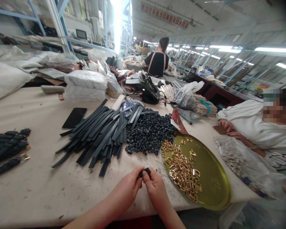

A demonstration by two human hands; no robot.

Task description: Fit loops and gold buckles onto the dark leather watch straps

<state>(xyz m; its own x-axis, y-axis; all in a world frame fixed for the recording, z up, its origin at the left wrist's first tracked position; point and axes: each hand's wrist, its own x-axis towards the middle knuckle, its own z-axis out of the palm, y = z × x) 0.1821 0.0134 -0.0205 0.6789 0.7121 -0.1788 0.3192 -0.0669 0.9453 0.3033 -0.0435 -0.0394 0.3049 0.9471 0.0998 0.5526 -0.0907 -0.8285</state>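
Observation:
Near the table's front edge, my left hand [131, 186] and my right hand [153, 184] meet, both closed on one small black piece [144, 172]. Its exact shape is partly hidden by my fingers. Beyond my hands lies a spread of long black strips [97, 136]. To the right of the strips is a heap of small black loops [146, 133]. A round gold tray [215, 178] sits just right of my right hand, with many gold buckles [183, 171] piled on its left half.
A black phone [74, 118] lies behind the strips. Dark bundles [9, 146] are at the left. Wrapped white packs [85, 85] and bags line the back. At right, a person's hands [231, 128] hold something brown, beside a clear bag [243, 162].

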